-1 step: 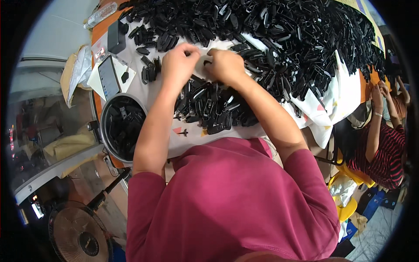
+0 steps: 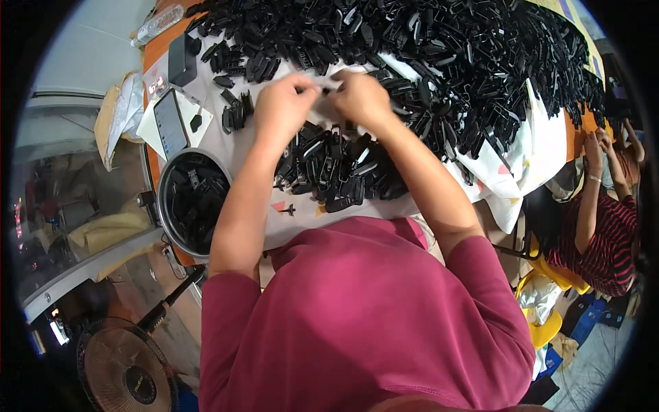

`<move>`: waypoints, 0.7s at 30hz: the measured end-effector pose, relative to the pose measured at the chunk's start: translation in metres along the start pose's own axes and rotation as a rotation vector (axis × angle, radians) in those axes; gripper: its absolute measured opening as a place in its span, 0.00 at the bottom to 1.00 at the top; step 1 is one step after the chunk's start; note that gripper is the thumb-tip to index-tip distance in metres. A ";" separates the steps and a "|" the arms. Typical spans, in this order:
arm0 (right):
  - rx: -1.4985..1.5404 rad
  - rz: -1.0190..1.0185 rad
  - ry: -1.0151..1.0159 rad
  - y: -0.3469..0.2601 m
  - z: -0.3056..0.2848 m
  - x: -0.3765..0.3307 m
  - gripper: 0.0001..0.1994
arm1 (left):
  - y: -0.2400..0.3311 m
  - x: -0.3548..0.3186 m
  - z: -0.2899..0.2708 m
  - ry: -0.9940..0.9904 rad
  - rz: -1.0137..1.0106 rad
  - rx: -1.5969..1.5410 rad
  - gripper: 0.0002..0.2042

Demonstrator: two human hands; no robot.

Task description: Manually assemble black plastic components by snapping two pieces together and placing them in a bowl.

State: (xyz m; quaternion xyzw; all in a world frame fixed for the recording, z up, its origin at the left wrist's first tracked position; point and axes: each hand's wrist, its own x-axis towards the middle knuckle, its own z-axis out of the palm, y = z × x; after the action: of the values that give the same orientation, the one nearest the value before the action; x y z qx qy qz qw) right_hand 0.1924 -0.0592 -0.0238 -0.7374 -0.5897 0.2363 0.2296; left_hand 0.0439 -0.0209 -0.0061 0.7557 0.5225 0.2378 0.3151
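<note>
1. Nearest is the person's magenta shirt (image 2: 364, 323); both bare forearms reach up from it over the table.
2. Low at the left stands a round fan (image 2: 123, 371); above it a metal pot (image 2: 165, 206) holds black plastic pieces.
3. A small heap of black pieces (image 2: 336, 172) lies on the white cloth (image 2: 528, 158), between the forearms.
4. The left hand (image 2: 285, 103) is curled, fingertips pinching a small black piece (image 2: 328, 88); the right hand (image 2: 364, 99) is curled too, pinching the same piece from the other side; the hands meet just above the small heap.
5. Left of the hands lies a phone (image 2: 168, 123).
6. Farthest, a big pile of black pieces (image 2: 446, 48) covers the table's far side; a second person in a striped top (image 2: 611, 233) sits at right.
</note>
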 end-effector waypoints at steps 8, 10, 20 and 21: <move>0.821 0.163 0.215 0.025 -0.052 -0.039 0.06 | 0.051 -0.014 0.033 -0.449 0.077 0.569 0.19; 0.845 0.189 0.228 0.026 -0.056 -0.045 0.04 | 0.051 -0.012 0.041 -0.465 0.128 0.562 0.19; 0.970 -0.181 0.263 0.000 -0.057 -0.072 0.13 | 0.059 -0.026 0.007 -0.294 -0.138 -0.838 0.14; 0.898 -0.142 0.216 -0.003 -0.058 -0.074 0.14 | 0.059 -0.026 0.006 -0.306 -0.138 -0.941 0.13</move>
State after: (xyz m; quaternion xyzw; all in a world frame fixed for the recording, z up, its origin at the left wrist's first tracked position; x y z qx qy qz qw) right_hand 0.2121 -0.1349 0.0292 -0.5429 -0.4509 0.3739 0.6018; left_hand 0.0771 -0.0618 0.0312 0.5216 0.3550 0.3128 0.7099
